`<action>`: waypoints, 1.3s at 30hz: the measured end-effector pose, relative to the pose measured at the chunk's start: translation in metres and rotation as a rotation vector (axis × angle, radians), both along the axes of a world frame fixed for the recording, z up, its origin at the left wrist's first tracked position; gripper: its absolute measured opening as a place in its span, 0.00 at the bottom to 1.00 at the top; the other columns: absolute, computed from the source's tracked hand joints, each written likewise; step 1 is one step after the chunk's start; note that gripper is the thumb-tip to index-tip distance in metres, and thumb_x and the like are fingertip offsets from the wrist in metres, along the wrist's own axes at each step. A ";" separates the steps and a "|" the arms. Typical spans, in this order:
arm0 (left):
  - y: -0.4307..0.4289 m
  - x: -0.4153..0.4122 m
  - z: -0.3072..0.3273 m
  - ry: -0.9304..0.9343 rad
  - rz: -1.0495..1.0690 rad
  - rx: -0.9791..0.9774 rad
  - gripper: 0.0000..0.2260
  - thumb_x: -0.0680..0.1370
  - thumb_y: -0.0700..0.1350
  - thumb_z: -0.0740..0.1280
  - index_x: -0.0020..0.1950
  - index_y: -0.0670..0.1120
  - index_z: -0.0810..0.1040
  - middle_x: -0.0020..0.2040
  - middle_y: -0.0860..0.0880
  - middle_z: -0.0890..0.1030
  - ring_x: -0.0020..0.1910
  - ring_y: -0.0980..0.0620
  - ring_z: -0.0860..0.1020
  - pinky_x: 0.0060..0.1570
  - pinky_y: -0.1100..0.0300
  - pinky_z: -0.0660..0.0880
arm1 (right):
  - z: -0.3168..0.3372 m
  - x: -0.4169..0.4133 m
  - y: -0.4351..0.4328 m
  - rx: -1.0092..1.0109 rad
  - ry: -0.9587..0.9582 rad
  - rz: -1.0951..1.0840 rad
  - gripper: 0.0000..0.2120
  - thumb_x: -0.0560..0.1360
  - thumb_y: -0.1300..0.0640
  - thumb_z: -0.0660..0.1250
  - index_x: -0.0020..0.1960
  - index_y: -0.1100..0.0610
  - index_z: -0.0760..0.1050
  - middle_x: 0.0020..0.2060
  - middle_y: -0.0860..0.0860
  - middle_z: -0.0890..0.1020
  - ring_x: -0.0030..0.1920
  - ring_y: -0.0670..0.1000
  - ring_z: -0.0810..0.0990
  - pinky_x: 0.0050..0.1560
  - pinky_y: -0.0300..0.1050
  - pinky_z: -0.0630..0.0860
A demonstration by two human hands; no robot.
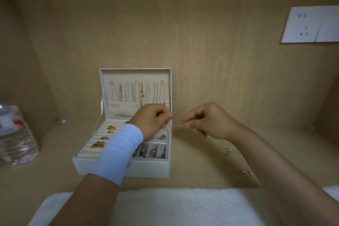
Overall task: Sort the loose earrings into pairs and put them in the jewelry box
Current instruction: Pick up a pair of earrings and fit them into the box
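wooden desk [201,161] and matching back panel [183,33] are enclosing the work area, with a white outlet plate [310,24] sitting on the panel at upper right. jewelry box [150,169] is standing open on the desk left of centre, its lid [105,86] standing upright and necklaces [136,90] hanging inside it. ring rolls [95,135] in the box's left half are carrying amber pieces [98,144] and a few silver ones; small compartments [153,149] in the right half are holding silver and blue items. left hand [153,120], with a pale sleeve [119,150] covering the wrist, is hovering over the box's rear right corner, fingers curled in and thumb tip meeting forefinger; whether anything is pinched there cannot be told. right hand [209,120] is hovering above the desk just right of the box, apart from the left hand, fingers curled, pinching a small dark piece [199,116] too small to identify. loose earrings [227,150] are lying on the desk right of the box, just beside the right forearm, with more small bits [247,172] lying nearer the front. plastic bottle [14,134] is sitting at far left. white cloth [183,207] is covering the front edge.
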State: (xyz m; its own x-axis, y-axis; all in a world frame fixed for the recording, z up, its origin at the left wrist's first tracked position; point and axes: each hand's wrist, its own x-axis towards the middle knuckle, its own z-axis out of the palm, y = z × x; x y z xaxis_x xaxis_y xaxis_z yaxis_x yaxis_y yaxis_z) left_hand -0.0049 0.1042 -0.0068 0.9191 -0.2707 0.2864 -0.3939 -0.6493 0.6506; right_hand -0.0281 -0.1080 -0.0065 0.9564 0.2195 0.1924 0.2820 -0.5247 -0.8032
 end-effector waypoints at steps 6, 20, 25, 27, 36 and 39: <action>0.055 -0.005 -0.007 0.051 0.007 -0.270 0.05 0.79 0.42 0.68 0.43 0.44 0.81 0.34 0.47 0.80 0.32 0.53 0.75 0.39 0.56 0.75 | 0.014 0.017 0.069 -0.085 -0.109 0.064 0.11 0.79 0.61 0.68 0.60 0.55 0.82 0.27 0.43 0.80 0.22 0.39 0.74 0.30 0.31 0.70; 0.092 0.010 -0.010 0.089 0.070 -0.385 0.02 0.74 0.43 0.74 0.45 0.49 0.85 0.41 0.48 0.86 0.34 0.56 0.80 0.43 0.63 0.79 | 0.002 0.043 0.131 -0.196 -0.447 0.000 0.08 0.74 0.59 0.75 0.52 0.51 0.86 0.47 0.46 0.86 0.42 0.36 0.77 0.45 0.30 0.71; 0.090 0.016 -0.009 0.109 0.065 -0.345 0.01 0.76 0.45 0.73 0.45 0.49 0.84 0.38 0.48 0.84 0.35 0.56 0.80 0.43 0.63 0.80 | 0.004 0.046 0.126 -0.135 -0.430 0.073 0.10 0.75 0.61 0.73 0.54 0.52 0.85 0.46 0.45 0.85 0.48 0.40 0.81 0.52 0.37 0.77; 0.089 0.020 -0.010 0.135 0.048 -0.372 0.02 0.76 0.45 0.72 0.44 0.50 0.84 0.34 0.52 0.83 0.34 0.56 0.79 0.45 0.56 0.81 | 0.006 0.047 0.122 -0.135 -0.448 0.091 0.10 0.75 0.62 0.72 0.54 0.52 0.85 0.46 0.46 0.85 0.49 0.42 0.82 0.55 0.40 0.78; 0.084 0.018 -0.003 0.285 -0.009 -0.419 0.05 0.78 0.45 0.70 0.50 0.46 0.84 0.29 0.57 0.81 0.28 0.61 0.75 0.36 0.65 0.75 | 0.005 0.044 0.116 -0.157 -0.544 -0.058 0.05 0.73 0.59 0.75 0.47 0.52 0.86 0.41 0.41 0.83 0.37 0.31 0.77 0.42 0.26 0.70; 0.081 0.018 -0.004 0.275 -0.001 -0.421 0.04 0.78 0.44 0.70 0.47 0.46 0.84 0.28 0.58 0.80 0.29 0.60 0.75 0.36 0.65 0.76 | 0.006 0.041 0.115 -0.118 -0.436 -0.029 0.03 0.74 0.59 0.74 0.45 0.51 0.85 0.32 0.37 0.81 0.32 0.33 0.77 0.34 0.26 0.69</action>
